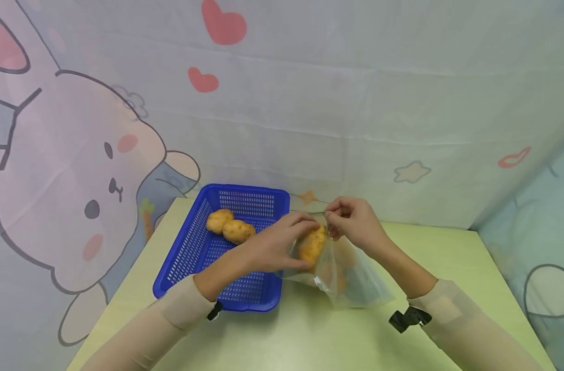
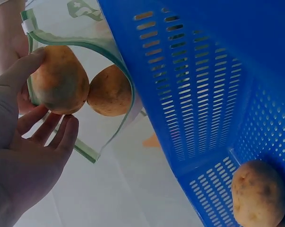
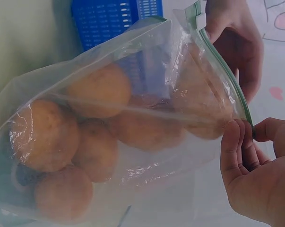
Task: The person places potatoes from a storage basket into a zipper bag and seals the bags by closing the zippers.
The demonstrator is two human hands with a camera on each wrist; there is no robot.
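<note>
The left hand (image 1: 272, 247) has its thumb and fingers curled round a potato (image 1: 312, 245) right at the mouth of the clear zip bag (image 1: 351, 281), which lies on the green table (image 1: 309, 335) just right of the blue basket (image 1: 203, 242). The right hand (image 1: 356, 221) pinches the far edge of the bag's green zip rim (image 3: 227, 85) between thumb and fingertips, holding the mouth up and open. If I were doing this, I'd keep that rim pulled taut and high so the opening stays wide, then slide the potato in past the one sitting just inside instead of dropping it, since the plastic is thin and the bag is already pretty full. Let go only once it's clear of the zip track. Counts: two potatoes in the basket (image 1: 229, 226) at its far left end, one in the left hand, and about six in the bag going by the right wrist view, though they overlap so I can't be sure. One bag, one basket.
</note>
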